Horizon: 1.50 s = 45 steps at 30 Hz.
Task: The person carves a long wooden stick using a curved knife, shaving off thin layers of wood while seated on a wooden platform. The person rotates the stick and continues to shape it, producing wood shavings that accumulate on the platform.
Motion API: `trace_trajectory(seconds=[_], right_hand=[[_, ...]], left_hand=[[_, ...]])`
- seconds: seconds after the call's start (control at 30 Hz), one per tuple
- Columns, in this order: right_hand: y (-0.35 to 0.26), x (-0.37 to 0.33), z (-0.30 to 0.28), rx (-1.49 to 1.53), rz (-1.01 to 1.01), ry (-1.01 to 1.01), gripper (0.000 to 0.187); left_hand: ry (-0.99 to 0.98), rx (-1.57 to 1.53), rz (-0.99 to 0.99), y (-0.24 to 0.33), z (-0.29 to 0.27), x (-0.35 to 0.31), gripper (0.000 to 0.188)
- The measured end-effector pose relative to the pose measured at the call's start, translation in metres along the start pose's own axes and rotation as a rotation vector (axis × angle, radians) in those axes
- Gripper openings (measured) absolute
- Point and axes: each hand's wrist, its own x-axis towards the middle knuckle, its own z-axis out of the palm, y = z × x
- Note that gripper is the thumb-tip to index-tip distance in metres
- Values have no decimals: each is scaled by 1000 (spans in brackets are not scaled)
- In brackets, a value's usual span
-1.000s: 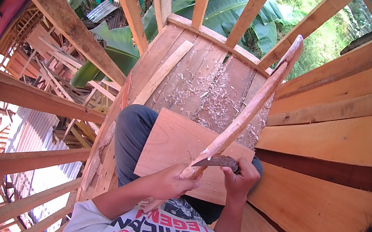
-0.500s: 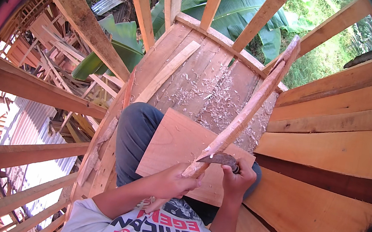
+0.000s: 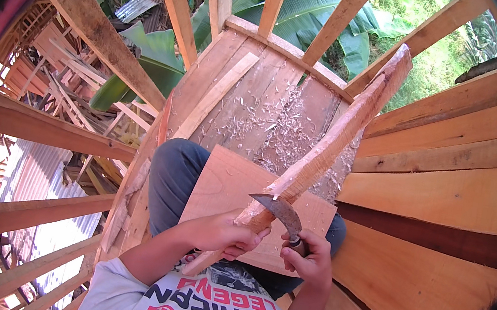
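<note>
The left hand grips a long stick near its lower end; the stick slants over a board, away and rightward. The right hand, closed on a curved knife, holds it across the stick just beyond the left hand, perhaps touching.

And the long stick was bare wood, hewn and faintly ridged down its faces, matt rather than shiny! Then came metal: the curved knife showed a dull, mottled grey blade, with a brown handle that looked like wood. Underneath, the flat board was smooth, fine-grained timber. Thin, curly wood shavings roughened the scuffed floor planks. Over on the right, the wall boards had a smoother, warmer sheen. Cloth, too: matt dark trousers, a pale printed shirt; and outside, ribbed sheet metal!
</note>
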Motion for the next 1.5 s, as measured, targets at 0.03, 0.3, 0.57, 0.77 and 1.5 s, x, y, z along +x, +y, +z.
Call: trace_trajectory(seconds=[0.03, 0.3, 0.57, 0.77, 1.5], right_hand=[[3, 0, -1, -1, -23, 9, 25], [-2, 1, -12, -87, 10, -81, 25], [-7, -3, -19, -107, 25, -41, 23], [17, 10, -8, -424, -434, 615, 16], [-4, -5, -19, 37, 33, -68, 25]], left_hand=[[-5, 3, 8, -2, 0, 2, 14], [38, 47, -29, -13, 6, 13, 15], [-19, 101, -16, -10, 7, 18, 17], [-85, -77, -63, -11, 7, 19, 23], [-15, 4, -18, -13, 8, 16, 21]])
